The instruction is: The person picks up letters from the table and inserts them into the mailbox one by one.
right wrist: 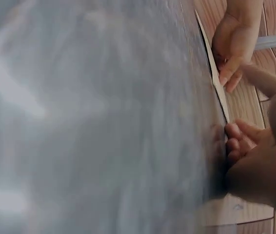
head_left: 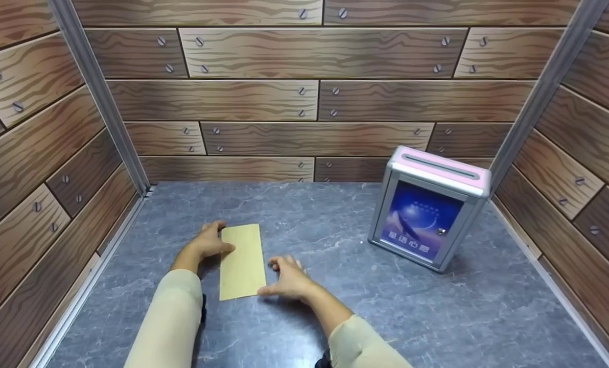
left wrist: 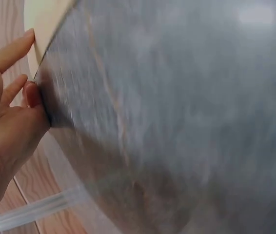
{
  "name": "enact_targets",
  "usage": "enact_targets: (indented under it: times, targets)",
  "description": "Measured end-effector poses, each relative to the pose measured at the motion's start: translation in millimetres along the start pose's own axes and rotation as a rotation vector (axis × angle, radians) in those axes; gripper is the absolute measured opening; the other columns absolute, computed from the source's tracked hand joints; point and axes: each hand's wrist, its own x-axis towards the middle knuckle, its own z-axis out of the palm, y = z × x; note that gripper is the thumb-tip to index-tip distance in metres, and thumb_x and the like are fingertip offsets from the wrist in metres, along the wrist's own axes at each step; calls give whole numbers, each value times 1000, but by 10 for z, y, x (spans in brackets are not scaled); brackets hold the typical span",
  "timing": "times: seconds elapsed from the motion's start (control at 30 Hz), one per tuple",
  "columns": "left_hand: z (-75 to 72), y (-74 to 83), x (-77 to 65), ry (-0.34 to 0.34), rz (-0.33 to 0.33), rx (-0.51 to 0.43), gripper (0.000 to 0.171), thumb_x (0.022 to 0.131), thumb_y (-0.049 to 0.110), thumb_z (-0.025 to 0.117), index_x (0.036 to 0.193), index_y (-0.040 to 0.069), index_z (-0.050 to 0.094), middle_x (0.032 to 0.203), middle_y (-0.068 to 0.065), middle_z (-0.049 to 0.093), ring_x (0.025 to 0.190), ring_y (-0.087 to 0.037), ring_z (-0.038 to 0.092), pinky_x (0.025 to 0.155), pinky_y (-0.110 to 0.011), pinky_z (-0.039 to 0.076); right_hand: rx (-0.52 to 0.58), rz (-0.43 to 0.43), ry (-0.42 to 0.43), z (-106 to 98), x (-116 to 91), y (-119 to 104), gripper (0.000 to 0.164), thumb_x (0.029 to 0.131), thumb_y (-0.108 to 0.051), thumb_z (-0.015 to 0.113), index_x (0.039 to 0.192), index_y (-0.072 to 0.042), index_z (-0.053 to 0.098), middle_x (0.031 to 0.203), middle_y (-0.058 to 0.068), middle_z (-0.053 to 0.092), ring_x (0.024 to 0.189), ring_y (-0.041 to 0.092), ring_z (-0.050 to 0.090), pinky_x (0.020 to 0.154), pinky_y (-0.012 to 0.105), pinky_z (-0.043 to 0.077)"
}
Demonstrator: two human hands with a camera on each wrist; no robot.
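A plain pale-yellow paper rectangle (head_left: 242, 266), shaped like an envelope, lies lengthwise on the grey tabletop. At its far left edge is my left hand (head_left: 210, 241), which holds that side with the thumb over the top face and the fingertips by the far corner. My right hand (head_left: 290, 280) is by the near right corner, its thumb tip right at the paper's edge and its other fingers spread apart to the right. In the right wrist view the paper (right wrist: 220, 95) shows nearly edge-on, and the left hand (right wrist: 234, 46) is at its far part.
A grey-framed box (head_left: 427, 214) with a pink slotted top, a blue night-sky picture and a small lock stands at the right. Wood-plank-patterned walls (head_left: 248, 53) with metal corner posts enclose the marbled grey tabletop (head_left: 325, 220) at the back and both sides.
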Motion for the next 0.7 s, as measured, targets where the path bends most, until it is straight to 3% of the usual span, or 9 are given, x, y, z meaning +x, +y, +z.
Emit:
enact_targets:
  times: [0.13, 0.4, 0.7]
  targets:
    - [-29, -7, 18, -33, -31, 0, 87, 93, 19, 83, 163, 2, 35, 170, -28, 18, 155, -49, 34, 129, -62, 35, -173, 10, 6, 46, 15, -35, 84, 74, -42, 99, 143, -11, 61, 128, 5, 60, 119, 24, 49, 111, 57, 39]
    - [-80, -15, 68, -74, -34, -18, 83, 89, 19, 90, 154, 0, 42, 164, -27, 24, 150, -45, 37, 127, -58, 37, -221, 32, 6, 76, 25, -59, 83, 81, -38, 95, 151, -17, 58, 133, 6, 57, 119, 24, 47, 108, 51, 38]
    - [-94, 22, 76, -78, -38, -23, 78, 85, 15, 92, 144, 5, 41, 157, -25, 28, 142, -41, 34, 125, -55, 36, -199, 13, -24, 41, 18, -50, 83, 82, -38, 96, 152, -17, 58, 146, 12, 53, 125, 29, 45, 110, 57, 38]
